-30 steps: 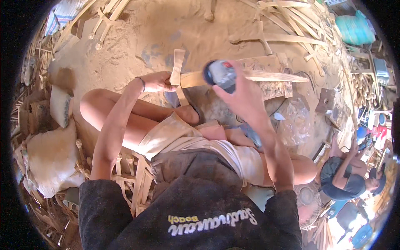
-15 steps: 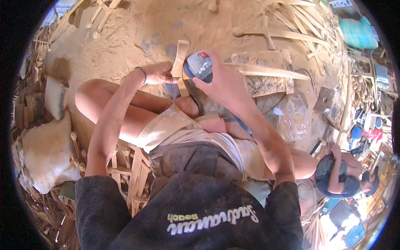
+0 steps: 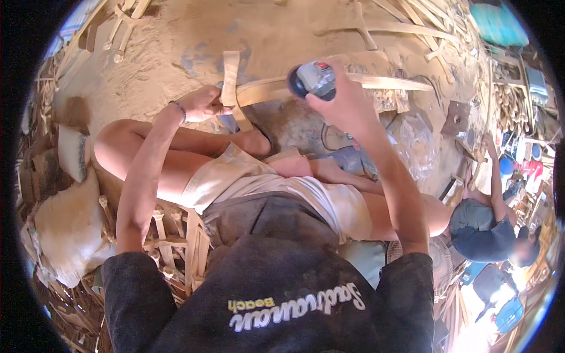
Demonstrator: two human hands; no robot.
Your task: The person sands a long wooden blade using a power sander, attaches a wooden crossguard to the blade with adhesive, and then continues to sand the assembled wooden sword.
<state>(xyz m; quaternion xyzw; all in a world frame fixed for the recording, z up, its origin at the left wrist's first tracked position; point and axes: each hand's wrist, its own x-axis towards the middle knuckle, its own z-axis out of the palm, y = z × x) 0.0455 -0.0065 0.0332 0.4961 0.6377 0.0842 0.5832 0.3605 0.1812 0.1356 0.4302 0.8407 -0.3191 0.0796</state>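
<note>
My left hand is closed round the handle end of a pale wooden sword, right beside its crosspiece. From there the long, slightly curved blade runs off to the right, over a rough wood block. In my right hand is a grey and black power sander, wrapped by the fingers and held at the middle of the blade. The sander hides that stretch of wood, so whether its pad touches cannot be told.
Pale wooden pieces lie piled at the far right, more at the far left. A clear plastic bag and a cord lie near my right arm. A fan stands beside me; another person sits at right.
My right hand has carried the sander rightward along the blade, away from the crosspiece. The left hand keeps its grip. At right, the other person's arm has stretched outward.
</note>
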